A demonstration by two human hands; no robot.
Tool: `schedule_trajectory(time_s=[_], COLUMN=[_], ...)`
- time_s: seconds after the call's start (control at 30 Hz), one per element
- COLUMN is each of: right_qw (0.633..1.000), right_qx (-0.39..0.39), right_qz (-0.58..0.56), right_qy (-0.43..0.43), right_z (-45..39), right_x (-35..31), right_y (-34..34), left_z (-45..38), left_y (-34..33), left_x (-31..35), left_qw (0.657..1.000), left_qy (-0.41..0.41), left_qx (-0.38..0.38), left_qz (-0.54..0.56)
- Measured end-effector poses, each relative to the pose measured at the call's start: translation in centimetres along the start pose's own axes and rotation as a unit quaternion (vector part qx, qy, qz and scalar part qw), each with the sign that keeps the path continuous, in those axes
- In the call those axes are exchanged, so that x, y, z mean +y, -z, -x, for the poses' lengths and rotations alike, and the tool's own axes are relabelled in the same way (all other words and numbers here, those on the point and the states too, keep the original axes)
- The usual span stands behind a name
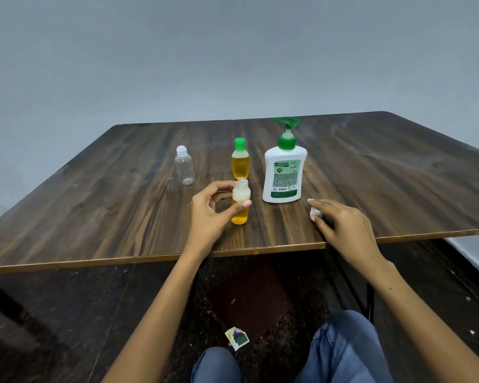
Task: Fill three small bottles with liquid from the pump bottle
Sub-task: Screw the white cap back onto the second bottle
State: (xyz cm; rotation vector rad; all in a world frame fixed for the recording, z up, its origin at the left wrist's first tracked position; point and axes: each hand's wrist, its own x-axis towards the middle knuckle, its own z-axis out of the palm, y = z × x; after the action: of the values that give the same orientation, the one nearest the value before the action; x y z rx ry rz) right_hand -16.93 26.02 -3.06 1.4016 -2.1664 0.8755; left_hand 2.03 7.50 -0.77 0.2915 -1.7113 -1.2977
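My left hand (209,210) grips a small uncapped bottle (240,205) standing on the table, its lower part full of yellow liquid. My right hand (340,223) pinches a small white cap (315,212) just above the table, right of the pump bottle. The white pump bottle (284,172) with a green pump stands upright behind my hands. A small green-capped bottle (240,160) filled with yellow liquid stands to its left. An empty clear bottle (184,167) with a white cap stands further left.
The dark wooden table (122,217) ends at a front edge near my wrists. Below it are a dark floor, a scrap of printed paper (237,338) and my knees in blue jeans. A plain grey wall lies behind.
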Motion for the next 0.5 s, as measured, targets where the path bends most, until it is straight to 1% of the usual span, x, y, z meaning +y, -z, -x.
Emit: schedule_trajectory(time_s=[0.13, 0.2, 0.3, 0.4, 0.5], right_qw=[0.999, 0.994, 0.977, 0.964, 0.954], right_qx=[0.012, 0.034, 0.068, 0.078, 0.081], right_qz=[-0.043, -0.092, -0.191, -0.244, -0.282], right_qy=[0.027, 0.049, 0.069, 0.071, 0.065], right_z=[-0.7, -1.5, -3.3, -5.2, -7.0], right_x=[-1.4, -3.0, -6.1, -8.6, -9.6], right_y=[0.1, -0.2, -0.5, -0.9, -1.5], left_z=[-0.2, -0.3, -0.6, -0.9, -1.4], left_y=[0.2, 0.3, 0.4, 0.4, 0.5], left_x=[-0.2, -0.4, -0.7, -1.0, -1.4], left_qw=[0.999, 0.998, 0.997, 0.996, 0.995], left_qy=[0.028, 0.043, 0.06, 0.067, 0.078], left_qx=[-0.015, -0.02, -0.029, -0.032, -0.029], left_qz=[0.021, 0.031, 0.041, 0.047, 0.055])
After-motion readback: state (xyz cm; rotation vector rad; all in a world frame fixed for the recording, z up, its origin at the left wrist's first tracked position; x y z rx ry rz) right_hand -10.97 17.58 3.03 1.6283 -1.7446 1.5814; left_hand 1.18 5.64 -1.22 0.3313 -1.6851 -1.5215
